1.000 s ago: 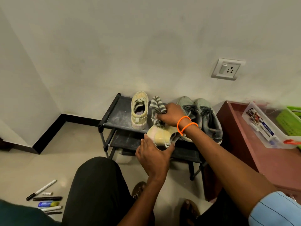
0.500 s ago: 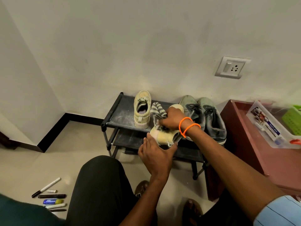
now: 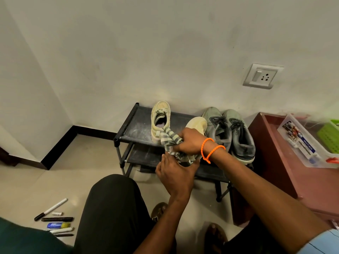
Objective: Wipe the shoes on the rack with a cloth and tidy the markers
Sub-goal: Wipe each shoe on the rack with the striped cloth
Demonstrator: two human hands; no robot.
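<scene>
A black two-tier shoe rack (image 3: 134, 123) stands against the wall. One cream shoe (image 3: 160, 119) sits on its top shelf beside a pair of grey-green shoes (image 3: 231, 132). My left hand (image 3: 176, 176) grips the heel end of the second cream shoe (image 3: 197, 124), whose toe points toward the wall. My right hand (image 3: 190, 142), with orange bands at the wrist, grips a grey striped cloth (image 3: 169, 141) bunched against that shoe. Several markers (image 3: 55, 219) lie on the floor at lower left.
A maroon low cabinet (image 3: 271, 162) stands right of the rack, carrying a clear plastic box (image 3: 302, 145) and a green basket (image 3: 328, 138). A wall socket (image 3: 262, 77) is above. My knee (image 3: 113, 208) and sandalled feet (image 3: 159, 210) are in front.
The held cream shoe has turned so its toe rises toward the wall. My right hand with the cloth has slid down toward the heel and my left hand.
</scene>
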